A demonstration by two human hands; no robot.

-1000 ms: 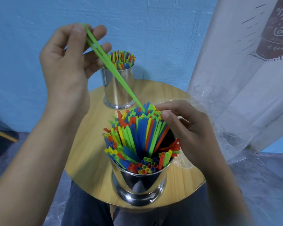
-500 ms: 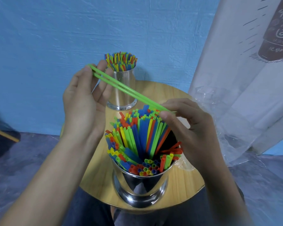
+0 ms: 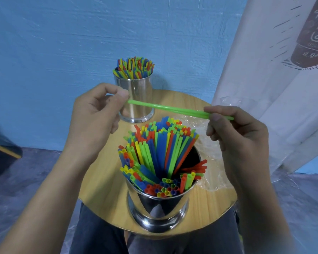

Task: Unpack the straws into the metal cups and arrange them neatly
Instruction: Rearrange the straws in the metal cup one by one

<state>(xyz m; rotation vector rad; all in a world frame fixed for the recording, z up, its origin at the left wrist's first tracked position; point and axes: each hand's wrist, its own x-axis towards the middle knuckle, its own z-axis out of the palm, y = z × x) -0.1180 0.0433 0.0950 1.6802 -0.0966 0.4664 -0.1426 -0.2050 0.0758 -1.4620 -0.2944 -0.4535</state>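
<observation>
Green straws held level above the near metal cup. The left hand fingers pinch one end and the right hand fingers pinch the other, probably squaring the ends before dropping them in. The far metal cup looks packed.

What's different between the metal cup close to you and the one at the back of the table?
In the near cup the straws lean and fan out, leaving a dark gap on its right; in the far cup they stand packed and upright. The near cup sits beside the plastic wrap; the far cup stands apart from it. Both are shiny metal and hold mixed-colour straws.
</observation>
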